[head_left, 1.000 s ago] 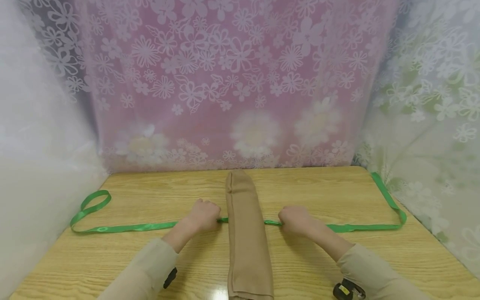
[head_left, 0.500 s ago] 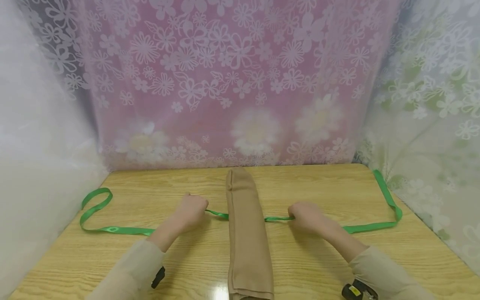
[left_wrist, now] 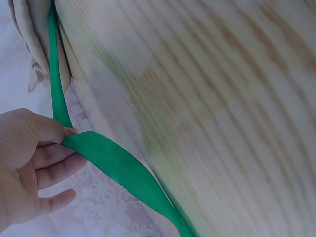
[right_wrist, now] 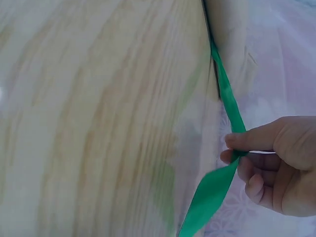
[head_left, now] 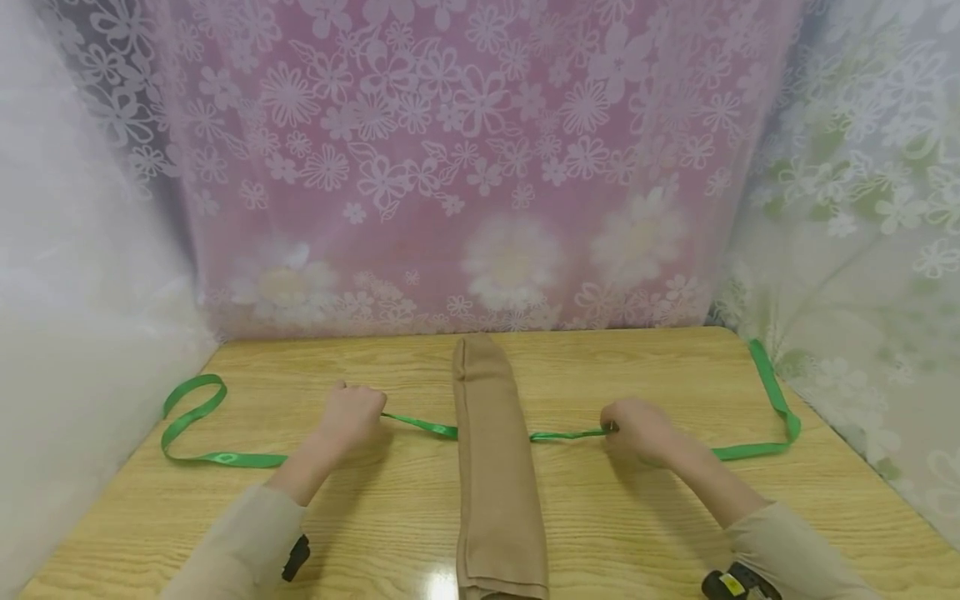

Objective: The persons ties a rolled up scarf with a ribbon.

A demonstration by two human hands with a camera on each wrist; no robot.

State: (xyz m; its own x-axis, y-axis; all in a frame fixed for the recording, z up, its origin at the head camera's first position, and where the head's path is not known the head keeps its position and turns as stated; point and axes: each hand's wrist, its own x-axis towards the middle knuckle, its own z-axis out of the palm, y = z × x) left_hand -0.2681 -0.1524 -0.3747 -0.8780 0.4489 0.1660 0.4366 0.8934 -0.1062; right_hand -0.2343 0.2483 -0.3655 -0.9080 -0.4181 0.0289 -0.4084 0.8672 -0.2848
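we see a folded brown cloth (head_left: 498, 475) lying lengthwise on the wood-grain table (head_left: 615, 500), with a green ribbon (head_left: 435, 428) running crosswise beneath it and coming out on both sides. to the left of the cloth we find the left hand (head_left: 348, 412), thumb and fingers clamped on the ribbon; to the right of the cloth, the right hand (head_left: 637, 429) pinches the ribbon between thumb and forefinger. both hands are apart from the cloth, and we see the ribbon stretch, narrow and slightly twisted, from each of them to the cloth's sides. well left of the cloth, one end of the ribbon curls round; well right of it, the other end turns and runs up level with the cloth's far end. beyond the cloth we notice a pink curtain (head_left: 465, 150) with white flowers.
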